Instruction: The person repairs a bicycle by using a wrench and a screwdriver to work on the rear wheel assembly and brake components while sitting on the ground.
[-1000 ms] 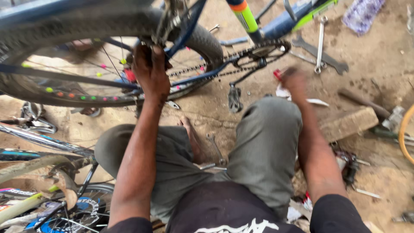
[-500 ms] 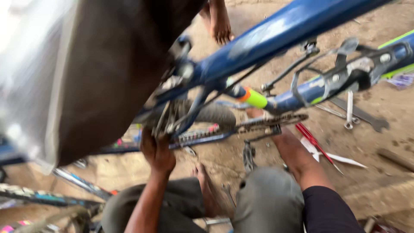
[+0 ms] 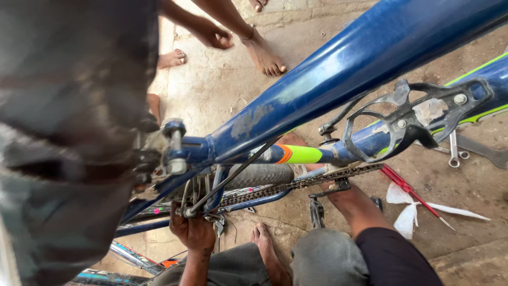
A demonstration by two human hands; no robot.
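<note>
The big blue bike (image 3: 338, 79) is lying upside down over the floor (image 3: 222, 79); it looks heavy and stiff. The left hand (image 3: 193, 230) is gripping by its chain (image 3: 296, 182). I cannot tell what the right hand, hiding behind it, is doing.

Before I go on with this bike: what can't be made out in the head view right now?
- Right hand: hidden behind the chain and blue frame; its grip cannot be told.
- Left hand: fingers tucked among the rear brake parts; what they pinch is unclear.
- Rear wheel: mostly covered by the frame and the saddle.
- Saddle: a close, blurred dark mass blocking the left third.
- Another person's hand: arm cut off by the top edge.
</note>
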